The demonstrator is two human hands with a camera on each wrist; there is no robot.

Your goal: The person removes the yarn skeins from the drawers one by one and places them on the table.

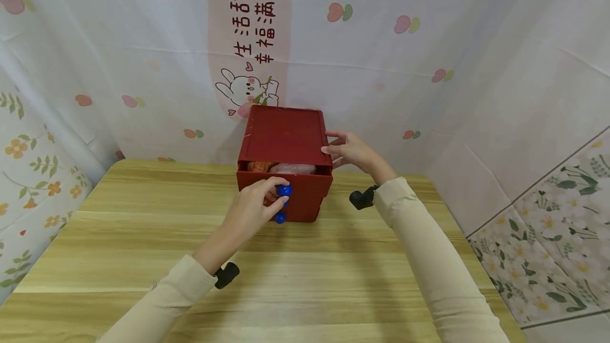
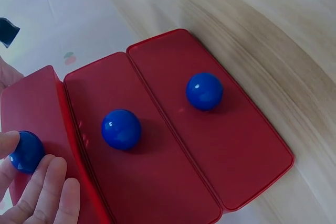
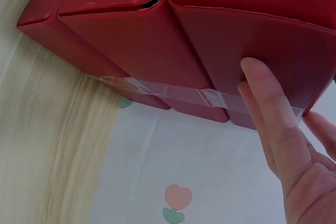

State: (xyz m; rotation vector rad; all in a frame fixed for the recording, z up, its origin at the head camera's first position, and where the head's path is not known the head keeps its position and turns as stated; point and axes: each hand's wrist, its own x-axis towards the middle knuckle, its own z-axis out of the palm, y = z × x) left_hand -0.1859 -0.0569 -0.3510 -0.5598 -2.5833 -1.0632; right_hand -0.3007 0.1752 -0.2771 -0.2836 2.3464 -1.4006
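Observation:
A red drawer cabinet (image 1: 286, 134) with three stacked drawers stands on the table, each drawer front bearing a round blue knob. My left hand (image 1: 248, 206) pinches the top knob (image 2: 29, 152) between thumb and fingers. That top drawer (image 1: 308, 183) is pulled out a little; through its gap show an orange-brown item (image 1: 259, 166) and something pale and shiny (image 1: 293, 168). The middle knob (image 2: 121, 129) and bottom knob (image 2: 205, 92) sit on closed drawers. With fingers extended, my right hand (image 1: 352, 151) rests against the cabinet's right side (image 3: 226, 51).
Clear tape (image 3: 173, 92) runs along the cabinet's side near its back. The wooden table (image 1: 157, 216) extends around it. Behind hangs a printed white curtain (image 1: 362, 68), and a floral panel (image 1: 557, 226) is at the right.

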